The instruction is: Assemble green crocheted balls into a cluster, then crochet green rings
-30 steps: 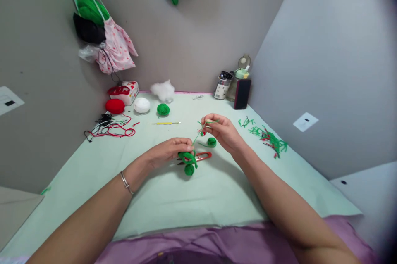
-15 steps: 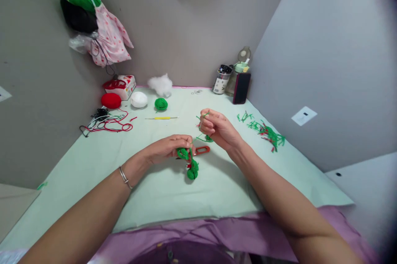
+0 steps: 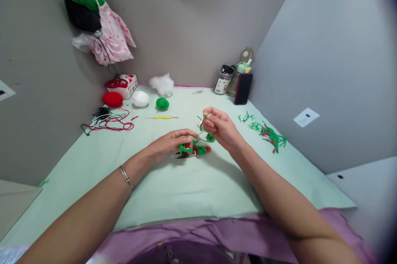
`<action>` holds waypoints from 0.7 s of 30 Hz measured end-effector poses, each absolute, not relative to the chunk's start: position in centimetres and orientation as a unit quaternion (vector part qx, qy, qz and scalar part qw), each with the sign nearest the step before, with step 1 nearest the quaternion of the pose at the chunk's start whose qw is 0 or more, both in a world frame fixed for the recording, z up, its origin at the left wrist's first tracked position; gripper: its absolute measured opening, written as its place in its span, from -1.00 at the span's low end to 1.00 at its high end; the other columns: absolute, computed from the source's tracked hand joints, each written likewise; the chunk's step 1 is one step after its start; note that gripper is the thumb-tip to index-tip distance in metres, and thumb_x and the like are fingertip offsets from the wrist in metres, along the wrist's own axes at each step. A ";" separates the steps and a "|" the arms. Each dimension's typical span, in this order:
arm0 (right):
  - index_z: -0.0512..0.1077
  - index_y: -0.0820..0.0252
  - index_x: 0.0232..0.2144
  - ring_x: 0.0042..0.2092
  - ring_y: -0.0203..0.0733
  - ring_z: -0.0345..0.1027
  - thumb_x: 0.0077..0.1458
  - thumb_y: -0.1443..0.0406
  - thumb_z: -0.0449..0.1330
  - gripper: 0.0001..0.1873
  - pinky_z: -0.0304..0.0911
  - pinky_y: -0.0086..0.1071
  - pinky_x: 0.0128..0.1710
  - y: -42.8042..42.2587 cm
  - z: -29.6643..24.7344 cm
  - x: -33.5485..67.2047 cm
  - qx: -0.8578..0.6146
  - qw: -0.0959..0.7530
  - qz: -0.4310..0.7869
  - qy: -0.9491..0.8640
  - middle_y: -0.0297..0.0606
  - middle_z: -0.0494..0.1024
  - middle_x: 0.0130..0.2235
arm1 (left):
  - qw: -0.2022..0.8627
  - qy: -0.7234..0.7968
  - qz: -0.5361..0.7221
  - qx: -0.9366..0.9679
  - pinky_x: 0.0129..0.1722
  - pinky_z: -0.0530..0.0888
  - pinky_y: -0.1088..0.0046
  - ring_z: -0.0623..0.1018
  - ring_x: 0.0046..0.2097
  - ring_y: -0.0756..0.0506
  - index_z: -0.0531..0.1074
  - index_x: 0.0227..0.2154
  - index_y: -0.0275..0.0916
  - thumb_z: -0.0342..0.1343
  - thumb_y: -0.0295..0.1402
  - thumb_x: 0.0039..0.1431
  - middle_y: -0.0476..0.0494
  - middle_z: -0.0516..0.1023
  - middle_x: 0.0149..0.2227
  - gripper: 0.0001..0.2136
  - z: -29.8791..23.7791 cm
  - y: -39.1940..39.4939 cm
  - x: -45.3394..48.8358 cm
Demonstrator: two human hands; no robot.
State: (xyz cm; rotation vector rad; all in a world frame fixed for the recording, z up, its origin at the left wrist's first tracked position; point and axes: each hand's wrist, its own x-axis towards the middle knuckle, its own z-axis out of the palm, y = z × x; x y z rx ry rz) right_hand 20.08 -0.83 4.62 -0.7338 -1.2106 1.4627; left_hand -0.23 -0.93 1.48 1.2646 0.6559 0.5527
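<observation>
My left hand (image 3: 169, 142) is closed on a small green crocheted piece (image 3: 201, 150) with red and white parts, its fingers covering some of it. My right hand (image 3: 222, 128), raised to the right, pinches a strand of green yarn (image 3: 199, 134) that runs across to the piece. Something thin and pale shows by the right fingertips, too small to name. Under the crocheted piece lie thread snips (image 3: 183, 155) with dark blades and an orange handle, partly hidden. Another small bunch of green yarn (image 3: 211, 137) rests just below my right hand.
A yellow crochet hook (image 3: 163, 117) lies beyond my left hand. Red (image 3: 113, 99), white (image 3: 140, 99) and green (image 3: 162, 103) yarn balls stand behind it, near white stuffing (image 3: 163, 85). Yarn scraps (image 3: 269, 136) lie right, below a leaning phone (image 3: 243, 89) and a pen cup (image 3: 223, 80).
The crocheted piece, which hung down below my left hand, has swung up and right over the snips. My left fingers have straightened somewhat. My right hand keeps its pinch on the yarn.
</observation>
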 end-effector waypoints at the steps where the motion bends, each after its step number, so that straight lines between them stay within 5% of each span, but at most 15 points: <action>1: 0.33 0.20 -0.34 -0.57 -0.45 -0.15 0.07 0.22 0.30 -0.78 -0.26 -0.44 -0.51 -1.0 4.6 19.9 -0.311 0.518 0.608 -0.515 -0.55 0.14 -0.60 | 0.713 0.298 0.252 0.582 -0.23 0.33 0.38 0.48 -0.29 -0.08 0.51 -0.26 -0.23 0.15 -0.21 0.17 -0.08 0.51 -0.37 -0.80 1.5 -0.9 -0.2; 8: 0.32 0.19 -0.38 -0.57 -0.45 -0.19 0.02 0.18 0.32 -0.73 -0.29 -0.43 -0.52 -0.7 4.7 20.1 -0.342 0.521 0.565 -0.540 -0.57 0.09 -0.63 | 0.652 0.302 0.228 0.657 -0.18 0.35 0.37 0.49 -0.29 -0.10 0.54 -0.48 -0.25 0.03 -0.32 0.15 -0.16 0.60 -0.37 -0.78 1.4 -0.5 -0.6; 15: 0.33 0.19 -0.36 -0.57 -0.46 -0.12 0.05 0.21 0.30 -0.76 -0.25 -0.44 -0.52 -0.5 4.6 20.4 -0.337 0.530 0.573 -0.526 -0.53 0.20 -0.61 | 0.722 0.322 0.259 0.555 -0.22 0.39 0.39 0.56 -0.30 -0.08 0.48 -0.16 -0.22 0.13 -0.33 0.13 -0.11 0.59 -0.30 -0.78 1.2 -0.6 -0.4; 21: 0.34 0.21 -0.35 -0.58 -0.46 0.01 0.04 0.22 0.29 -0.78 -0.15 -0.46 -0.54 -0.9 4.0 19.3 -0.353 0.518 0.592 -0.506 -0.51 0.30 -0.61 | 0.664 0.348 0.359 0.556 -0.27 0.33 0.50 0.43 -0.36 0.05 0.43 -0.24 -0.23 0.16 -0.29 0.16 0.02 0.47 -0.35 -0.84 1.5 -0.9 0.1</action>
